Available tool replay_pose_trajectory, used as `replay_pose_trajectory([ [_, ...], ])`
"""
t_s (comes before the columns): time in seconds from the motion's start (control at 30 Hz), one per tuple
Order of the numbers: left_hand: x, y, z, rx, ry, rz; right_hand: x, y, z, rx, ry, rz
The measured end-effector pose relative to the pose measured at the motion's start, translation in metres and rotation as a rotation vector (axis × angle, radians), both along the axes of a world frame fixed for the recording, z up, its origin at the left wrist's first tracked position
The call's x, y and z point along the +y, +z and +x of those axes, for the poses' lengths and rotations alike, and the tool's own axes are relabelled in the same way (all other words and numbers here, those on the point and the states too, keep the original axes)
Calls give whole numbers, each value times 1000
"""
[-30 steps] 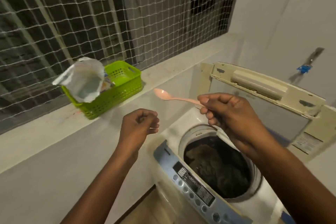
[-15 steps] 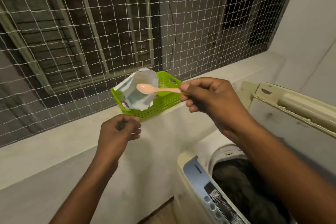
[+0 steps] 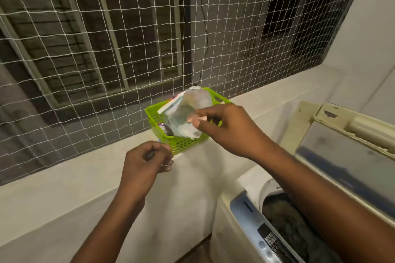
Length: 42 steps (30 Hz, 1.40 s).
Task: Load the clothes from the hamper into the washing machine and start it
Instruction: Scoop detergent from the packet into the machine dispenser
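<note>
My right hand [image 3: 226,128] grips a pink plastic spoon [image 3: 195,119] whose bowl reaches into the mouth of a silvery detergent pouch [image 3: 188,115]. The pouch stands in a green plastic basket [image 3: 183,145] on the ledge. My left hand [image 3: 147,162] hovers below the basket's near corner, fingers curled shut with nothing visible in them. At the lower right the top-loading washing machine [image 3: 239,220] stands with its lid [image 3: 342,145] raised. Dark clothes [image 3: 286,220] lie in its drum. My right forearm hides part of the drum. No hamper is in view.
A white concrete ledge [image 3: 85,173] runs from left to right under a window covered by white netting [image 3: 128,38]. The washer's blue control panel [image 3: 256,226] with buttons faces me at the bottom right. A white wall [image 3: 367,28] rises behind the lid.
My right hand carried the pink spoon from over the washer drum leftward to the basket and into the pouch. The view turned left, away from the machine. My left hand stayed curled.
</note>
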State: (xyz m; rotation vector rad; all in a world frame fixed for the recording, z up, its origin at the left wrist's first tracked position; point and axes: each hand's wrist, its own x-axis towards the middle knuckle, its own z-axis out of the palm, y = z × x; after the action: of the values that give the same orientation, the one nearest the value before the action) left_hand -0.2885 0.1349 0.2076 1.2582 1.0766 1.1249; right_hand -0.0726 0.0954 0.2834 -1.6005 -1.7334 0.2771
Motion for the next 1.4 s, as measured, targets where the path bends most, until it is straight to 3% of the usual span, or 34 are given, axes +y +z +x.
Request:
replay_pose_trajectory([
  [0.3,1,-15,12,-6,-116,-73,-10,-11,-2,21,-17,46],
  [0.6,-1,-36,49,25,-286,-134,-59,-25,26,532,-202,88],
  [0.87,-24,-47,121,99,-466,-114,-134,-63,78,776,-488,69],
  [1.4,-100,-128,309,271,-706,-210,-249,-208,238,907,-901,-68],
])
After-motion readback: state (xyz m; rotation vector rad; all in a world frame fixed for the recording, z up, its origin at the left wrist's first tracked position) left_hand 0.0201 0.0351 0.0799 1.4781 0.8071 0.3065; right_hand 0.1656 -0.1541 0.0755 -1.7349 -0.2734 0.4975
